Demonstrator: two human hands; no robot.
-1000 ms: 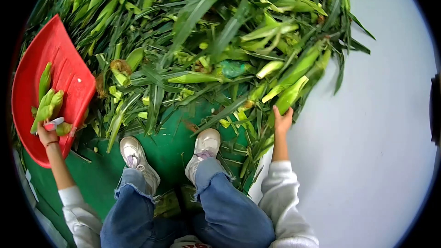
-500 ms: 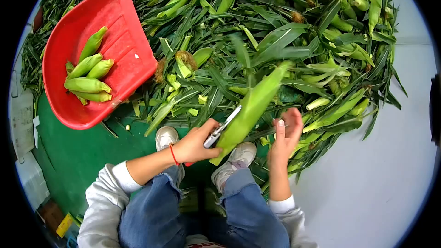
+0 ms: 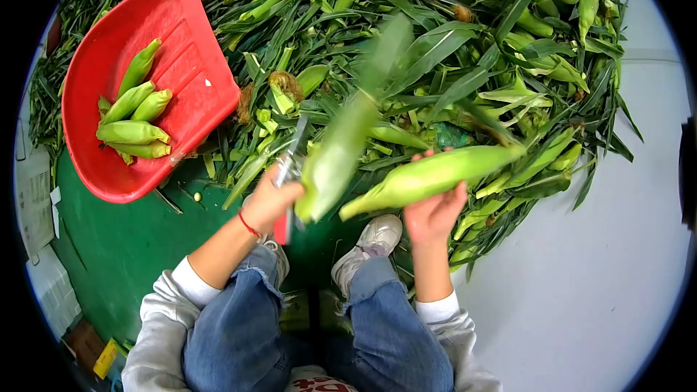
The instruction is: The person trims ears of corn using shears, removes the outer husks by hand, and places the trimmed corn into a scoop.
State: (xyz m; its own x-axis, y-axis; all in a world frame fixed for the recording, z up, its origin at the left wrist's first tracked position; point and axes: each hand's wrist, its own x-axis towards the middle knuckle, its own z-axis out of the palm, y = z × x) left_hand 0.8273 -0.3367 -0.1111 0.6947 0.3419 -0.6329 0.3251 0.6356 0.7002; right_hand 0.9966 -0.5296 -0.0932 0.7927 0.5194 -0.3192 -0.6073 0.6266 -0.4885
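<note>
My right hand (image 3: 435,210) cups an ear of corn (image 3: 443,176) from below, its pale green husk still wrapped round it and its narrow end towards my left. In my left hand (image 3: 267,203) are metal-bladed shears (image 3: 296,147) with a red handle, blades pointing up and away from me. A loose strip of green husk (image 3: 340,147), smeared by motion, stands upright against my left thumb. Whether the thumb pinches it is hard to make out. The ear and the husk strip are apart.
A large heap of corn leaves and ears (image 3: 406,58) spreads ahead and to the right. At the left, a red scoop-shaped tray (image 3: 185,58) holds several trimmed ears (image 3: 134,132). My shoes (image 3: 370,247) rest on the green floor (image 3: 94,225).
The ear and the husk strip have come apart. My right hand has closed from open onto the ear. My left hand has moved left, and the shears have swung more upright.
</note>
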